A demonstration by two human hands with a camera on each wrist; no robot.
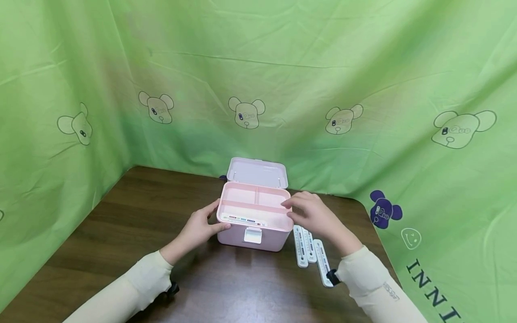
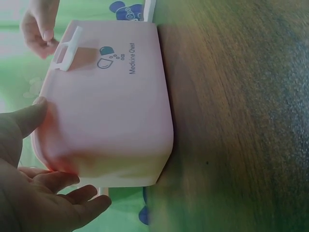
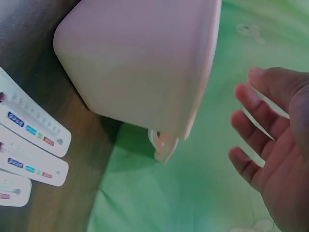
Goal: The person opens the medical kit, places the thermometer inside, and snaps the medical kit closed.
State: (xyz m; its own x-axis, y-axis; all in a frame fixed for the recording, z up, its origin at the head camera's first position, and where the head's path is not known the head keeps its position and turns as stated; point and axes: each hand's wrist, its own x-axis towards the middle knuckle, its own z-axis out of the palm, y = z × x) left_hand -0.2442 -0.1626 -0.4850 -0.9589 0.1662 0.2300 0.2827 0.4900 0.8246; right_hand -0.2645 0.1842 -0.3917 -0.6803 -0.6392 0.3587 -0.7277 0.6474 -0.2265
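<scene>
Open pink medicine chest (image 1: pixel 253 222) on the table (image 1: pixel 133 215). Left hand (image 1: pixel 199 228) touches its left wall, fingers (image 2: pixel 72 193) relaxed and spread. Right hand (image 1: pixel 313 214) at the right rim, fingers (image 3: pixel 251 130) loosely spread; three white strips (image 1: pixel 308 249) lie just right.

Medicine chest (image 1: pixel 258 224): pale pink body and tray, lid (image 1: pixel 257 172) a paler lilac-white inside, white front latch (image 1: pixel 252 235), dark blue lettering and a teal-and-pink pill emblem on the front. Three strips (image 1: pixel 310 251): white, each with small blue, teal and red marks. Table (image 1: pixel 121 233): dark brown wood grain; backdrop cloth (image 1: pixel 282 67): light green printed with outlined bear heads, one bear (image 1: pixel 385 210) solid purple; sleeves (image 1: pixel 149 278): cream.
</scene>
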